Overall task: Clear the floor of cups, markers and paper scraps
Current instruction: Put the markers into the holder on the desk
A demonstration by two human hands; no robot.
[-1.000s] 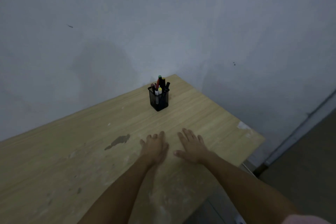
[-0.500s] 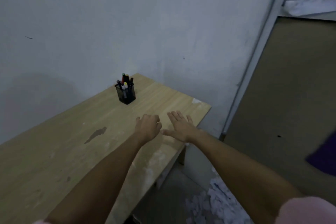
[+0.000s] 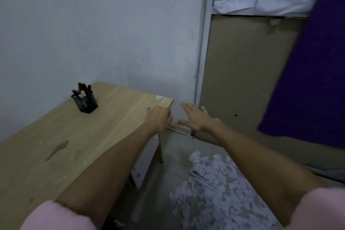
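Markers (image 3: 83, 90) are seen standing in a black mesh holder (image 3: 86, 103) on the worktop (image 3: 78, 136). A heap of paper scraps (image 3: 214, 190) is left on the floor (image 3: 169, 164). No cups are visible. The left hand (image 3: 158, 118) is loosely curled and holds nothing; the right hand (image 3: 197, 117) is spread flat and empty.

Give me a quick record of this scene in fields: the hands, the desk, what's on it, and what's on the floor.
left hand: fingers loosely curled, holding nothing, over the desk's far right edge
right hand: fingers straight and spread, empty, past the desk's edge
desk: light wooden desk against the pale wall
on desk: black mesh pen holder with markers standing in it, near the wall
floor: heap of white torn paper scraps right of the desk, not yet cleared
cups: none in view
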